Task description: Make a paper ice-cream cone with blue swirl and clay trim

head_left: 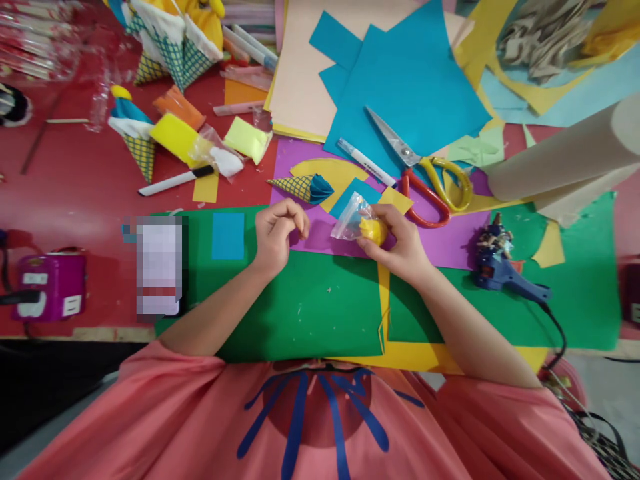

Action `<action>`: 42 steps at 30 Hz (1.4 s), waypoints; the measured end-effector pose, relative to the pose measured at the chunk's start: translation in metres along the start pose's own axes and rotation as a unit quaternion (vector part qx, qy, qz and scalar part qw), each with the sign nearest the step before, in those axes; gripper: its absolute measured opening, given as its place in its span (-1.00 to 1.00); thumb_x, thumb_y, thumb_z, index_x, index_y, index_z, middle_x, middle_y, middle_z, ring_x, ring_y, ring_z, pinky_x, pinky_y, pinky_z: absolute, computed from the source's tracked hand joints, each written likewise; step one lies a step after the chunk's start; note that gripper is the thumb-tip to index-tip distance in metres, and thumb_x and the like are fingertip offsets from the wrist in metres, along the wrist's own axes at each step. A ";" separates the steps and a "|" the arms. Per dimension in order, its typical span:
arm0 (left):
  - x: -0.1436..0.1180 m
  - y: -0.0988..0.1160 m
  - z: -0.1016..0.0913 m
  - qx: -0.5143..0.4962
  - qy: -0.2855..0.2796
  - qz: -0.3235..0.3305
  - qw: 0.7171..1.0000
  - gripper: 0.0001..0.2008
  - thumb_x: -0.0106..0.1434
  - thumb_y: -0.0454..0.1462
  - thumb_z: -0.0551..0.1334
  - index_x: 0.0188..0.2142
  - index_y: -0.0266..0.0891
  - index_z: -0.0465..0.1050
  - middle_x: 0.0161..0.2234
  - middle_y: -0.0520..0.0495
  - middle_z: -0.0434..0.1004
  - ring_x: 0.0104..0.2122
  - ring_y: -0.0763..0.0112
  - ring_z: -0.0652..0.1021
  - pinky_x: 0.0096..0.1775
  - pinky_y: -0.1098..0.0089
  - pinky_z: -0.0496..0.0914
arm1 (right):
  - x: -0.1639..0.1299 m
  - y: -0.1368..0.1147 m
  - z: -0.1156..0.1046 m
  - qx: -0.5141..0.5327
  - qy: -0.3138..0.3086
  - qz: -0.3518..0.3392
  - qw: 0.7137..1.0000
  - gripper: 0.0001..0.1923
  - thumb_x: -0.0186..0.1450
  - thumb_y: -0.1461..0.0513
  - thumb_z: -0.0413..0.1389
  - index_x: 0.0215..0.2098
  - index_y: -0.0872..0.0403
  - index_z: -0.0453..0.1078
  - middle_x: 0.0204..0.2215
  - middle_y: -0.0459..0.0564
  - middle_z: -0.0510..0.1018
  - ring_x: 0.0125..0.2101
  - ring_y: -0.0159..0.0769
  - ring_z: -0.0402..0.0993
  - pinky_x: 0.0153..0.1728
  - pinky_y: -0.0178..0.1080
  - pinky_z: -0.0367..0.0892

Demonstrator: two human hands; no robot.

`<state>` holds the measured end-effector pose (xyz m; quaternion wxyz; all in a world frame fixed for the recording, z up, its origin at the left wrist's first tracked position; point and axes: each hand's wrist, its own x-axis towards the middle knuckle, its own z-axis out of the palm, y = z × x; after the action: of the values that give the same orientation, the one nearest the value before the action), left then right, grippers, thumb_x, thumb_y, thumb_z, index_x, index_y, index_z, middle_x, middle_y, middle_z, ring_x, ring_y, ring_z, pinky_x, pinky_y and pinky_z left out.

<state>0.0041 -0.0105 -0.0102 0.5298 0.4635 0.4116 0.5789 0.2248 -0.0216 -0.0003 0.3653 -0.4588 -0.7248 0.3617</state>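
My right hand (399, 241) grips a yellow lump of soft clay (373, 231) that sits partly in a small clear plastic bag (351, 219). To its left, my left hand (279, 235) hovers over the green sheet's upper edge with the fingers curled in. Whether anything small is pinched there is hidden. Just beyond the hands lies a paper cone (300, 188) with a yellow-and-blue grid pattern and a blue top. A white marker (367, 163) and large scissors (407, 157) with red and yellow handles rest past my right hand.
A blue glue gun (507, 270) lies on the green sheet (310, 313) at right, by a white paper roll (560, 150). At left are a phone (160, 267), a blue square (228, 236), yellow clay packets (176, 139) and finished cones (134, 137). Blue sheets (405, 87) lie behind.
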 end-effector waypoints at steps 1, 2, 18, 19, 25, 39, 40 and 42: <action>0.000 0.002 0.000 -0.007 0.011 -0.025 1.000 -0.83 0.07 -0.38 0.10 -0.62 -0.22 0.30 -0.71 0.09 0.31 -0.70 0.55 0.35 -0.62 0.51 0.21 | 0.000 0.000 0.000 0.001 -0.002 -0.002 1.000 -0.64 0.20 0.17 0.20 -0.05 0.05 0.32 -0.14 0.06 0.58 -0.16 -0.15 0.56 -0.16 -0.12 0.48; -0.001 0.003 0.001 -0.010 0.021 -0.050 0.998 -0.85 0.08 -0.36 0.10 -0.61 -0.21 0.28 -0.73 0.10 0.29 -0.73 0.55 0.33 -0.65 0.52 0.18 | -0.001 0.001 0.001 0.002 -0.004 -0.005 1.000 -0.63 0.21 0.16 0.20 -0.04 0.05 0.32 -0.13 0.07 0.58 -0.14 -0.14 0.56 -0.15 -0.12 0.48; -0.001 0.004 0.008 0.140 -0.024 0.047 0.989 -0.66 0.09 -0.15 0.42 -0.18 -0.15 0.40 -0.45 0.10 0.53 -0.47 0.57 0.56 -0.36 0.54 0.47 | 0.000 0.002 0.004 0.084 -0.057 0.044 0.994 -0.54 0.20 0.05 0.27 -0.01 0.06 0.36 -0.05 0.08 0.57 -0.08 -0.13 0.54 -0.05 -0.11 0.45; -0.001 0.004 0.008 0.154 -0.017 0.068 0.986 -0.70 0.08 -0.15 0.43 -0.24 -0.17 0.43 -0.41 0.07 0.54 -0.41 0.56 0.57 -0.32 0.54 0.47 | 0.000 0.001 0.004 0.088 -0.056 0.048 0.993 -0.52 0.19 0.04 0.27 0.00 0.06 0.36 -0.05 0.08 0.57 -0.07 -0.13 0.53 -0.03 -0.10 0.44; -0.002 0.006 0.006 0.150 -0.040 0.049 0.987 -0.89 0.29 -0.19 0.24 -0.25 -0.16 0.49 -0.53 0.08 0.48 -0.52 0.57 0.51 -0.44 0.54 0.42 | -0.001 -0.002 0.000 0.128 -0.075 0.063 0.987 -0.52 0.29 -0.08 0.11 0.03 0.04 0.34 -0.14 0.02 0.56 -0.18 -0.21 0.52 -0.16 -0.18 0.45; -0.008 0.002 0.001 0.079 -0.040 0.014 0.996 -0.91 0.19 -0.32 0.25 -0.42 -0.19 0.53 -0.57 0.09 0.51 -0.58 0.58 0.51 -0.50 0.54 0.44 | -0.001 0.000 0.000 0.097 -0.074 0.054 0.991 -0.60 0.34 -0.01 0.07 0.01 0.06 0.35 -0.10 0.07 0.55 -0.14 -0.20 0.52 -0.12 -0.15 0.43; -0.007 0.001 0.002 0.079 -0.038 0.016 0.996 -0.95 0.18 -0.31 0.28 -0.41 -0.19 0.52 -0.54 0.08 0.52 -0.56 0.58 0.52 -0.48 0.55 0.45 | 0.000 0.000 0.000 0.075 -0.070 0.035 0.994 -0.62 0.34 0.01 0.08 -0.01 0.06 0.37 -0.11 0.07 0.57 -0.15 -0.19 0.52 -0.12 -0.14 0.43; -0.004 0.002 0.003 0.077 -0.030 0.015 0.996 -0.91 0.13 -0.26 0.36 -0.36 -0.18 0.50 -0.49 0.08 0.53 -0.54 0.60 0.52 -0.46 0.56 0.44 | 0.001 0.000 -0.001 0.003 -0.054 -0.021 0.998 -0.69 0.33 0.04 0.10 -0.08 0.05 0.43 -0.15 0.08 0.59 -0.15 -0.15 0.52 -0.10 -0.06 0.41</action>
<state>0.0067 -0.0151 -0.0082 0.4958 0.5264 0.4321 0.5389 0.2253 -0.0207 0.0008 0.3347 -0.4222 -0.7517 0.3803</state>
